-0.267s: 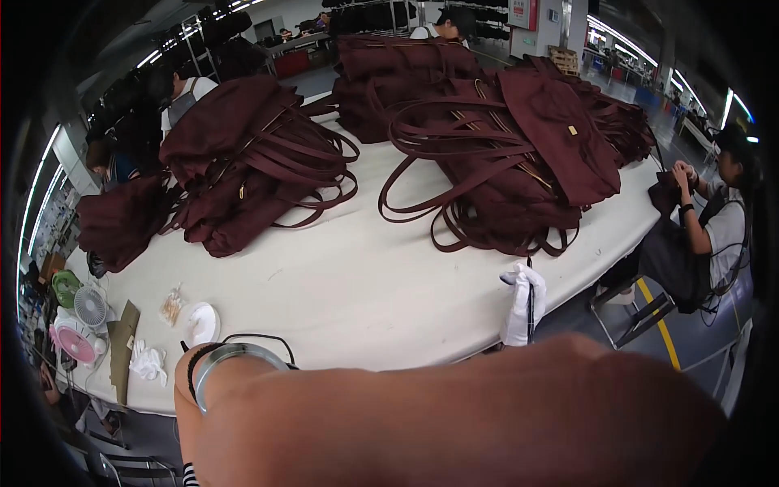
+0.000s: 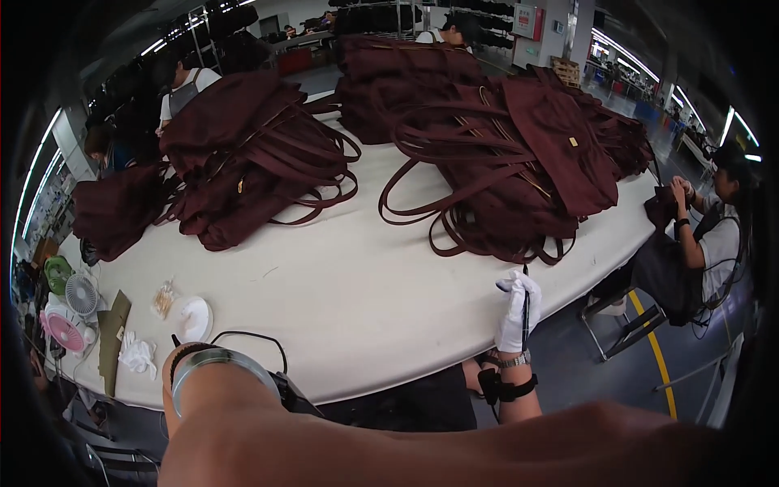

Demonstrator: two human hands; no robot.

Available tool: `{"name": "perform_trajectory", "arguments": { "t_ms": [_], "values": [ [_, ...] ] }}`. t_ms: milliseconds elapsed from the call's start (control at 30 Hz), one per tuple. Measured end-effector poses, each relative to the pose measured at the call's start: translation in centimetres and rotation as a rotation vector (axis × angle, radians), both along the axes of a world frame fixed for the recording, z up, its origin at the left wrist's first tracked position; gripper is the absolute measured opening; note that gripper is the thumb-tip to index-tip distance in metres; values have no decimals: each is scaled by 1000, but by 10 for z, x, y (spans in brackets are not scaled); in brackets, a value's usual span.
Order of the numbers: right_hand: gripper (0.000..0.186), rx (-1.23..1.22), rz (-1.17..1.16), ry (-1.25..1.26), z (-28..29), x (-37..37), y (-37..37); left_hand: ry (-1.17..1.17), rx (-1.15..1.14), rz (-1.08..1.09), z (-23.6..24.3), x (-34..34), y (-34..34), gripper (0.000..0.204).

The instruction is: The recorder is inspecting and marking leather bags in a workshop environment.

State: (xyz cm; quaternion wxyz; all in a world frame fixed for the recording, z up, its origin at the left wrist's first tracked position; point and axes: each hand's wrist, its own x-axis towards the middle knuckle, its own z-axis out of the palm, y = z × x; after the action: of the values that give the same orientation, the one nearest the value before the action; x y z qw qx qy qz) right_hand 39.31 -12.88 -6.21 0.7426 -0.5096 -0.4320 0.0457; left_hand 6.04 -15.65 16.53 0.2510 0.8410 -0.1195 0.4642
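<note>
My right hand (image 2: 513,312), in a white glove with a darker fingertip, is closed around a thin black pen-like tool (image 2: 526,307). Its tip points away from me, at the straps of the nearest bag. A metal watch (image 2: 516,359) and a black strap sit on that wrist. A bare arm (image 2: 389,450), blurred and very close, crosses the lower picture. At its left end are a pale bangle (image 2: 223,365) and a dark hair tie; my left hand (image 2: 170,390) is mostly hidden there, fingers unseen. Dark maroon bags with long straps (image 2: 507,154) lie piled beyond my right hand.
More maroon bags (image 2: 251,154) are heaped at the left of the white table (image 2: 349,284). At its left end lie a white roll (image 2: 195,319), a small clear bag (image 2: 163,300), a crumpled white glove (image 2: 138,355) and fans (image 2: 65,331). A co-worker (image 2: 714,235) sits at the right.
The near arm sits lower in the picture, uncovering my right wrist, its watch and strap, and the table's front edge. My right hand still grips the tool.
</note>
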Motion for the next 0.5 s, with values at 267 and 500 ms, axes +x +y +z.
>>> {"name": "perform_trajectory", "arguments": {
  "t_ms": [267,500],
  "values": [
    [18,-9,-30,41,9,-1,-3,-3,-180,-128,16,39,15,21],
    [18,-3,12,84,3,-3,0,21,-356,-247,12,46,12,22]
  ]
}}
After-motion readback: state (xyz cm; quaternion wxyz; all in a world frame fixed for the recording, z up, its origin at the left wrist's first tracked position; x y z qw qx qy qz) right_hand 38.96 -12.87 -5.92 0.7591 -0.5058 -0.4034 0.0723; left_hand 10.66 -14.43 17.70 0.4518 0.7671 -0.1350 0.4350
